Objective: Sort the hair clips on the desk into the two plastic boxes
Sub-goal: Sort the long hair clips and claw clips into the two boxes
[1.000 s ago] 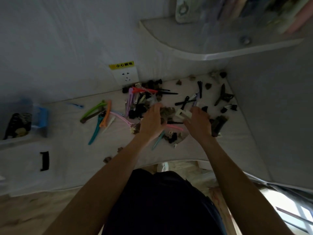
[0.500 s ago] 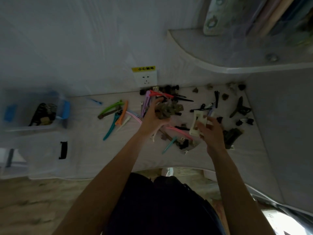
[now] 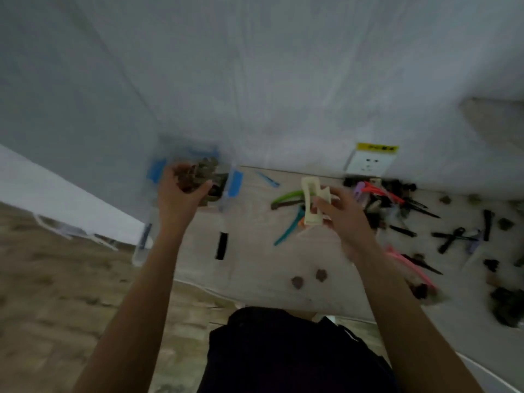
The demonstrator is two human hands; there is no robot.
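The left hand (image 3: 181, 191) is gripping a bunch of small brown clips (image 3: 198, 174), with the fingers curled around them. It is hanging right over the clear plastic box (image 3: 195, 177) with the blue latches, at the far left of the bench (image 3: 255, 262), close to the wall. The box is just under and a little past that hand, so the left hand is the nearer one, and I think the brown clips are about to be dropped in there.

The right hand (image 3: 344, 214) is pinching a big cream claw clip (image 3: 312, 202). The clip is standing tall, with its long side pointing up and away from the person. It is well to the right of the box, above the green clip (image 3: 286, 197) and the teal clip (image 3: 287, 231).

A second see-through box (image 3: 144, 245) seems to be sitting nearer the front left edge of the bench, but it is blurry and hard to make out.

Most of the clips are still lying in a pile (image 3: 391, 199) on the right, under the wall socket (image 3: 368, 163). Two little brown clips (image 3: 309, 278) are lying alone near the front edge. There is open bench between the hands. The left edge is close to the box, so a careless drop could miss it and fall to the floor (image 3: 56, 293).
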